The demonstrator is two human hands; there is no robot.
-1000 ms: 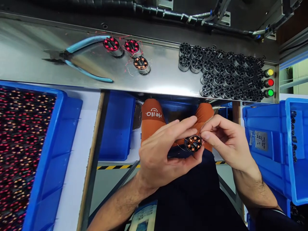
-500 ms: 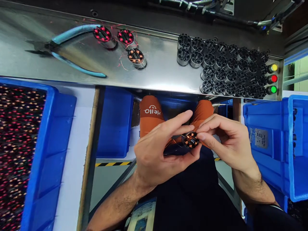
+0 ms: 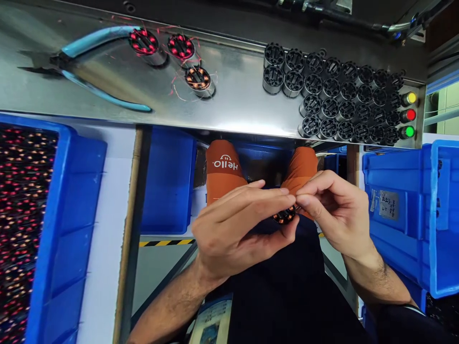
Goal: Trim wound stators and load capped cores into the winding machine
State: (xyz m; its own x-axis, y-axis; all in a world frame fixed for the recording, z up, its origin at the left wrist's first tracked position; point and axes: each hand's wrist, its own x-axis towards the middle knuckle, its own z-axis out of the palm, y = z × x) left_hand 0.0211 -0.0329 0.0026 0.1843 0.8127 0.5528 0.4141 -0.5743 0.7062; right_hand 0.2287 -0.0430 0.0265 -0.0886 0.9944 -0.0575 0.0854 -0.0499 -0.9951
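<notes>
A small motor stator (image 3: 284, 216) with copper coils and a black end cap is held above my lap, its coil face turned up. My left hand (image 3: 240, 224) grips it, the thumb below and the fingers reaching over its far side, so part of it is hidden. My right hand (image 3: 333, 210) is closed in a pinch at the stator's right rim, thumb against forefinger. What lies between those fingertips is too small to make out. On the metal bench stand two red-wound stators (image 3: 181, 47) and a copper-wound stator (image 3: 198, 79), with loose wire ends.
Blue-handled cutters (image 3: 103, 98) lie spread on the metal bench (image 3: 229, 105). Several black stator cores (image 3: 330, 86) stand in rows beside yellow, red and green buttons (image 3: 409, 114). A blue bin (image 3: 68, 229) of wound stators is at left; other blue bins (image 3: 398, 200) flank me.
My left fingers have come down over the stator, covering more of its top and nearing my right fingertips. The right hand keeps its pinch at the rim. The view has shifted slightly.
</notes>
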